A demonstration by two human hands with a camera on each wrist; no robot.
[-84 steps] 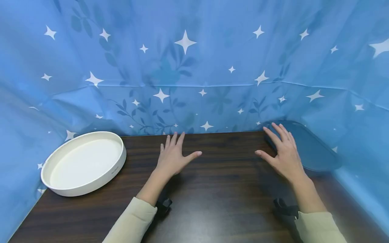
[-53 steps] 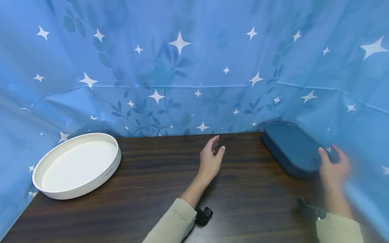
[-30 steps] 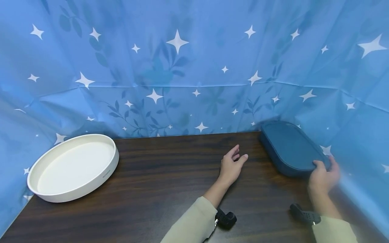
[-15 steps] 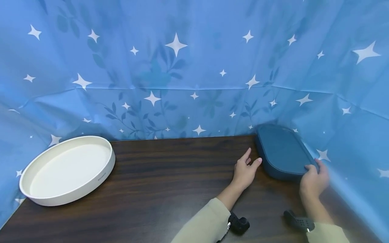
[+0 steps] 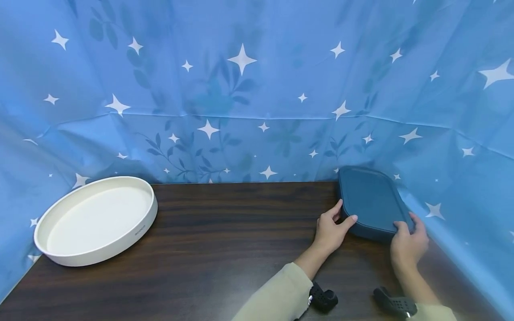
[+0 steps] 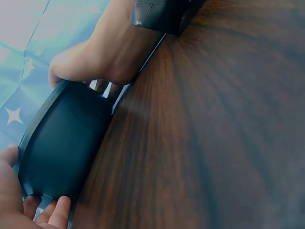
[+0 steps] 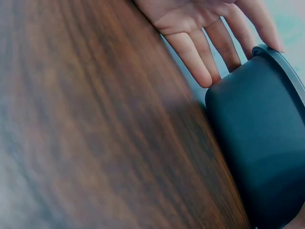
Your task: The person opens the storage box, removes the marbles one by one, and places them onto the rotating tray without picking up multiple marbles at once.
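Head view — blue box (image 5: 370, 196) between left hand (image 5: 331, 231) and right hand (image 5: 408, 243) — in both grips.

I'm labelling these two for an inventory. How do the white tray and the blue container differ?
The white tray looks round; the blue container is a rectangle with rounded corners. The white tray is open and hollow on top; the blue container shows a flat top. The left hand and right hand touch the blue container; neither touches the white tray. Both are plain-coloured and near the starry curtain.
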